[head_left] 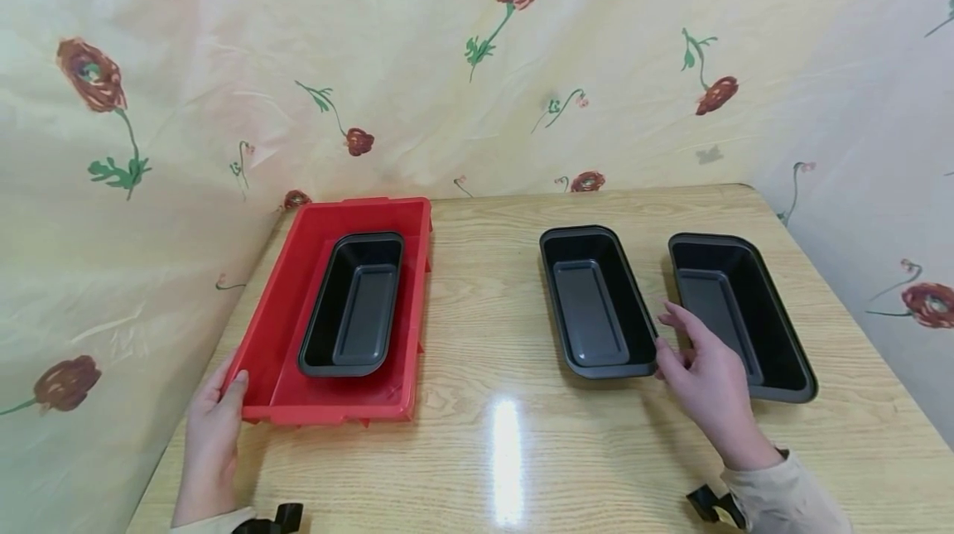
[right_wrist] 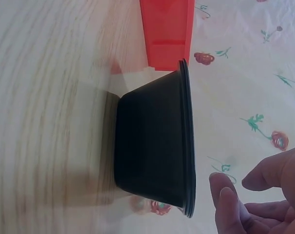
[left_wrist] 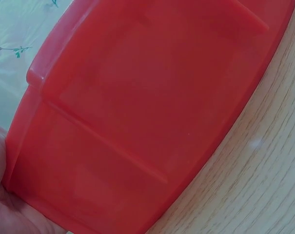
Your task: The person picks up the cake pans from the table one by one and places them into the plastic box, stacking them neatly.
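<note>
Red rect. tray (head_left: pixel 335 412), raised walls, on L side of surface (head_left: pixel 469 310), held at near-L corner. 1st blk pan (head_left: pixel 361 315), deep w/ rounded corners, upright in tray, nearer R wall. 2nd blk pan (head_left: pixel 592 310), same shape, upright, R of ctr. 3rd blk pan (head_left: pixel 719 294) further R, also upright, gap btw.

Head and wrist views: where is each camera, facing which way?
Head: worn there, facing forward and down at the wood-grain table; left hand and right hand show.
Left wrist: worn there, facing the red plastic tray; left hand shows partly.
Right wrist: worn there, facing a black rectangular loaf pan; right hand shows.
Head and right wrist share tray and pan.
</note>
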`<state>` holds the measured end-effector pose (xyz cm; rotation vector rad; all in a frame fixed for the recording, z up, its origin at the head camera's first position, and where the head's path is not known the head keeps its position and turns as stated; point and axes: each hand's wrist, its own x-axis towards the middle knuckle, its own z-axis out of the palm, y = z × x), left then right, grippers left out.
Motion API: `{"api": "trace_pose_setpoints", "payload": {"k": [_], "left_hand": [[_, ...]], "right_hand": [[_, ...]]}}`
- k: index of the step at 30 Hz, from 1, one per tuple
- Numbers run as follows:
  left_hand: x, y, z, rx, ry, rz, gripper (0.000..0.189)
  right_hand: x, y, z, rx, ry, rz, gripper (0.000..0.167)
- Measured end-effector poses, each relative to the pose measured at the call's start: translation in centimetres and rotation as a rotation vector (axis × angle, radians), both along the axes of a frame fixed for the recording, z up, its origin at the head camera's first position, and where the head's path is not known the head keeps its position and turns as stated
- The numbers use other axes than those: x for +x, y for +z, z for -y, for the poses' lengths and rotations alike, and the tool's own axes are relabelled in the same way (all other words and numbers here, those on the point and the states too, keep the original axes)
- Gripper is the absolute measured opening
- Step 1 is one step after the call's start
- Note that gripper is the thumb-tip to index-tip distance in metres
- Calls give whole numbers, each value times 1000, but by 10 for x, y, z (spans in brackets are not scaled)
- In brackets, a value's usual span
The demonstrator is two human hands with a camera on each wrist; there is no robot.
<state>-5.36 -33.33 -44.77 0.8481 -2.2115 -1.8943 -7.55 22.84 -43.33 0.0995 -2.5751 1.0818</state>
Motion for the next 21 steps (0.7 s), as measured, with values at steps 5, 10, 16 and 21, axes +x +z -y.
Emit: {"api": "trace_pose_setpoints", "payload": {"k": [5, 10, 16, 21], "left_hand": [[0, 0, 0, 4, 2, -15, 55], [0, 0, 0, -1, -8, -21, 55], [-1, -1, 1, -7, -8, -29, 54], [-1, -1, 1, 1, -7, -34, 54]], "right_hand": [[1, -4, -1, 23, -18, 11, 49], [2, -5, -1, 69, -42, 37, 49], [2, -8, -2, 90, -50, 70, 51], [1, -11, -2, 102, -51, 94, 52]]}}
